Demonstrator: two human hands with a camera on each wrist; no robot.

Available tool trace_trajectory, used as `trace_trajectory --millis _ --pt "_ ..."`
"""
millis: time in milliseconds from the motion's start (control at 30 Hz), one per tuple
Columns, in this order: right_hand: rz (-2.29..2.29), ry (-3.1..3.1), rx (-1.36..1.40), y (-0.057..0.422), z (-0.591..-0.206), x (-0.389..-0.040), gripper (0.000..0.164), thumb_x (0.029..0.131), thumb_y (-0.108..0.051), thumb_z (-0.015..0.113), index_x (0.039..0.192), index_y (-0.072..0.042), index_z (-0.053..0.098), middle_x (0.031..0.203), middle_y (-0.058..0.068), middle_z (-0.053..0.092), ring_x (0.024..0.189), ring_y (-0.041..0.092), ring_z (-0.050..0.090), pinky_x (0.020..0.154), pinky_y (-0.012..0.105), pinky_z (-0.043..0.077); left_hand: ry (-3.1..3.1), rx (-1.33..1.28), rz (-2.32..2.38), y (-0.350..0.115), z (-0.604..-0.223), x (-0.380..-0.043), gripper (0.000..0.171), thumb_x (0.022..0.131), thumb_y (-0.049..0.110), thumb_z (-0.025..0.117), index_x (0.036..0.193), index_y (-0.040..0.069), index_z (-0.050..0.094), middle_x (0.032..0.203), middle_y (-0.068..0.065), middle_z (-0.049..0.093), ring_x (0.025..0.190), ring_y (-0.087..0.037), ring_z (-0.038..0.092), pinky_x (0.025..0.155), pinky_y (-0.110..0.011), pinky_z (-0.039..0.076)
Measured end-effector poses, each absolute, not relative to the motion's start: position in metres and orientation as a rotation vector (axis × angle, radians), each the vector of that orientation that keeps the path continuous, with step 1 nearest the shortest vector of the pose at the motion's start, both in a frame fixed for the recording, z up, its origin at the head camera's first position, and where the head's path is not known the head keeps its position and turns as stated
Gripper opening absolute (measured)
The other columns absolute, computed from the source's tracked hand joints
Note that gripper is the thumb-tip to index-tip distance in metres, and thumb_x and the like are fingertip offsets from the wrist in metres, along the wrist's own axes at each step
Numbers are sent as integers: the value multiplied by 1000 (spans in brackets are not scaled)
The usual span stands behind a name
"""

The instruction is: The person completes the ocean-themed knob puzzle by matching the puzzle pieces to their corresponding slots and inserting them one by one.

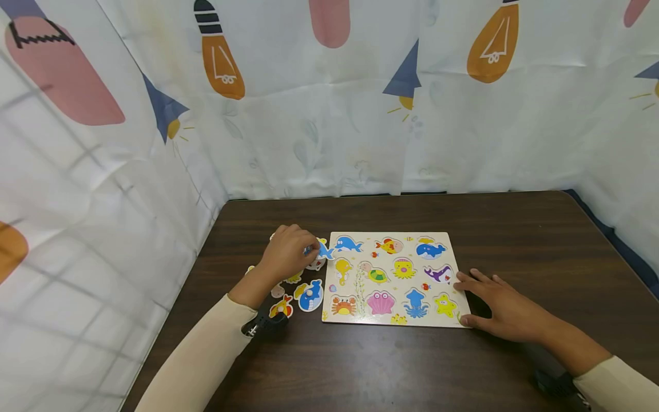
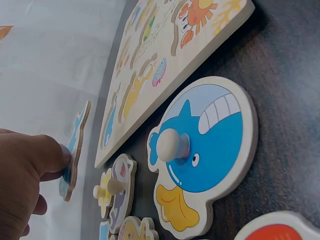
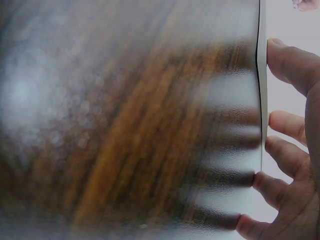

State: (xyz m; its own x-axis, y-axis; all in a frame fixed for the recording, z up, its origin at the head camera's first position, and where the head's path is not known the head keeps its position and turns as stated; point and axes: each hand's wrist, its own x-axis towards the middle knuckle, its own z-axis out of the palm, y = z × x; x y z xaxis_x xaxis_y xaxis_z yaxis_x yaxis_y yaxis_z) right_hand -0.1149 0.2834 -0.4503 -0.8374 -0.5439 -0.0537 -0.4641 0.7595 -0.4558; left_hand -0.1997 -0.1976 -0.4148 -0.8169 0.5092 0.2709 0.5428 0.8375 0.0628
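Three views around the puzzle board [image 1: 401, 284]
From my head camera I look forward and down, well above its near side. My left-wrist view sits close on its left, tilted, sharing the whale piece [image 2: 210, 155] with the head view; my right-wrist one skims the table [image 1: 391, 366] on its right, sharing the right hand [image 1: 507, 309].
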Motion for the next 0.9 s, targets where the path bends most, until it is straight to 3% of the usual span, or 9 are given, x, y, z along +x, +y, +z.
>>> trace_trajectory --millis 900 --pt "-642 2777 -808 283 -451 -115 77 88 -61 71 148 -15 54 159 16 40 145 50 30 110 72 18 -2764 -809 -209 -172 -425 -224 7 94 25 76 99 23 81 100 9 75 92 -17 59 89 -43 43"
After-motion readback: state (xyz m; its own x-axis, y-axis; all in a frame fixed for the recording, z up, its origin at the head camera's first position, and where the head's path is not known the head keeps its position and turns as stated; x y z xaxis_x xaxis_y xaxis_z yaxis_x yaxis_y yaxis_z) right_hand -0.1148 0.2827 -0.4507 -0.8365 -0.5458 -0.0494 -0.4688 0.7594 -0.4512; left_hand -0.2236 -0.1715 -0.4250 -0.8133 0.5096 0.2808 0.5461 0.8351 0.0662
